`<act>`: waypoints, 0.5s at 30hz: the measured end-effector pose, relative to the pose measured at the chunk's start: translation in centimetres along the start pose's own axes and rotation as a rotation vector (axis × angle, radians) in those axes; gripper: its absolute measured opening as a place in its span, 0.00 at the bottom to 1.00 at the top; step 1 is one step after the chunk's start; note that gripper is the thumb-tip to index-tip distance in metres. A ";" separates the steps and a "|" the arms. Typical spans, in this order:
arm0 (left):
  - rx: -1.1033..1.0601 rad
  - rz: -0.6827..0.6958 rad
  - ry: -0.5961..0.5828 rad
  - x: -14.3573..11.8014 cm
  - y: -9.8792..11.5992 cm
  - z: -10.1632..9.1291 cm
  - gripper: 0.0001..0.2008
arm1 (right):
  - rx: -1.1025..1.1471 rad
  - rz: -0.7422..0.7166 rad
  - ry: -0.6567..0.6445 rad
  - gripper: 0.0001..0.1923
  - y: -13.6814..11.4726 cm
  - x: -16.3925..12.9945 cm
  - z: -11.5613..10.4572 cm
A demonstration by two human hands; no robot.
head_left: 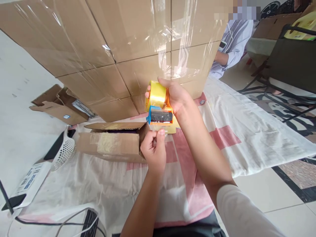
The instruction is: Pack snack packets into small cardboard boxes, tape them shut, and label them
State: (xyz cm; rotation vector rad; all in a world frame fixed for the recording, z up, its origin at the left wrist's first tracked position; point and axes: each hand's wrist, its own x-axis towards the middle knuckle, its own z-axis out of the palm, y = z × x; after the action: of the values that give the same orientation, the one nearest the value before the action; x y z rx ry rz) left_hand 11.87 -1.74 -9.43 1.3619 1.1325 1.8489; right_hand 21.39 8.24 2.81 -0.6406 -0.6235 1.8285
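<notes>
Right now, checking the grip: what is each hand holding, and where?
Right hand grips the tape dispenser around its roll; left hand pinches the tape end.

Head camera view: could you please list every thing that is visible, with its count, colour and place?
tape dispenser: one, yellow roll on an orange and blue frame, centre, above the small box
small carton: one, brown, taped on its side, lying on the cloth, left of centre
large cartons: a stack, brown, wrapped in clear film, top of the view
cloth: one, white with pink patches, under the small carton
flat carton: one, brown, open, on the floor at left
white basket: one, perforated, left of the small carton
another person: one, pale blue shirt, upper right
right hand: grip closed on the tape dispenser
left hand: pinching the clear tape end at the carton's corner
</notes>
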 end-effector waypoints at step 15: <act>-0.207 0.070 -0.075 3.8 -0.3 -0.9 0.23 | -0.136 0.010 -0.206 0.23 3.3 0.4 0.8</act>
State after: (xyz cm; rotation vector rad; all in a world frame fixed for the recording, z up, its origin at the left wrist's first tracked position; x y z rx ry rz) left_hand 9.75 1.29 -7.99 1.3540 0.8393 1.8891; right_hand 18.56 7.51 1.11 -0.5484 -0.8889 1.8875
